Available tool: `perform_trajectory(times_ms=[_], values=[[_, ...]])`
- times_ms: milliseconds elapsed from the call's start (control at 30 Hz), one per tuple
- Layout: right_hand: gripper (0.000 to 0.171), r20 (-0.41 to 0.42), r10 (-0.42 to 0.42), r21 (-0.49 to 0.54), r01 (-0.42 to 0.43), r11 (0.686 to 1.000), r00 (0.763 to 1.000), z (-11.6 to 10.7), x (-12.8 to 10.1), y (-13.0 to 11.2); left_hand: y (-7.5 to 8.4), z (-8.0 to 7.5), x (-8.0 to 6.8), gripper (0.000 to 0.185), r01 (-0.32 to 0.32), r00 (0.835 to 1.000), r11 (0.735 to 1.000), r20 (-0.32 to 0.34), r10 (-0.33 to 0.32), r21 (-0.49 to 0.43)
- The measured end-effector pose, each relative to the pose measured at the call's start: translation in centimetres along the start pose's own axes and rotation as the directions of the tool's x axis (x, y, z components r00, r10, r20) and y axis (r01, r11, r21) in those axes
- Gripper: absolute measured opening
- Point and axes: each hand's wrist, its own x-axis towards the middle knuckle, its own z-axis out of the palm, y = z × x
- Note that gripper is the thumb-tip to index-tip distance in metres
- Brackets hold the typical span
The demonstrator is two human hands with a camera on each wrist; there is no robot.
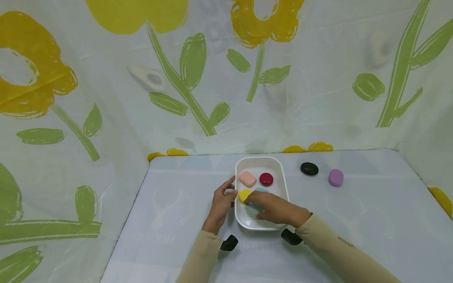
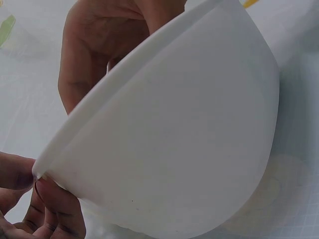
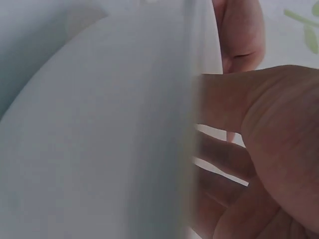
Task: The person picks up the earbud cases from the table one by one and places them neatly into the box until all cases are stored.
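On the pale counter (image 1: 184, 196) sits the white dish (image 1: 279, 173); my left hand (image 1: 221, 204) pinches its left rim; my right hand (image 1: 274, 208) reaches inside, fingers on the yellow piece (image 1: 243, 195), grip unclear.

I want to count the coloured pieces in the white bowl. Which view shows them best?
The head view: it looks down into the white bowl at the pink, red and yellow pieces. Both wrist views show only the bowl's white outer wall and fingers, no pieces.

A black oval stone (image 1: 309, 168) lies on the pale tabletop (image 1: 371, 212) at about two o'clock, a lilac one (image 1: 336, 177) just beside it toward three; flowered cloth (image 1: 198, 78) hangs behind at twelve
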Motion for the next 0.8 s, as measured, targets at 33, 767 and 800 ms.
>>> perform_trajectory(times_ms=[33,767,800], values=[[0.052,0.002,-0.007,-0.003,0.007,1.000,1.000,0.0,0.0,-0.1,0.0,0.0,0.0,0.053,0.000,1.000,1.000,0.000,0.000,0.000],[0.045,-0.160,-0.075,-0.078,0.063,0.995,0.984,-0.3,-2.1,0.8,-0.2,0.2,0.0,0.053,0.002,1.000,1.000,-0.016,-0.002,0.019],[0.045,-0.189,-0.059,-0.075,0.045,0.996,0.980,-0.5,-2.5,1.0,-0.2,0.2,0.0,0.053,0.004,1.000,1.000,-0.016,-0.003,0.022]])
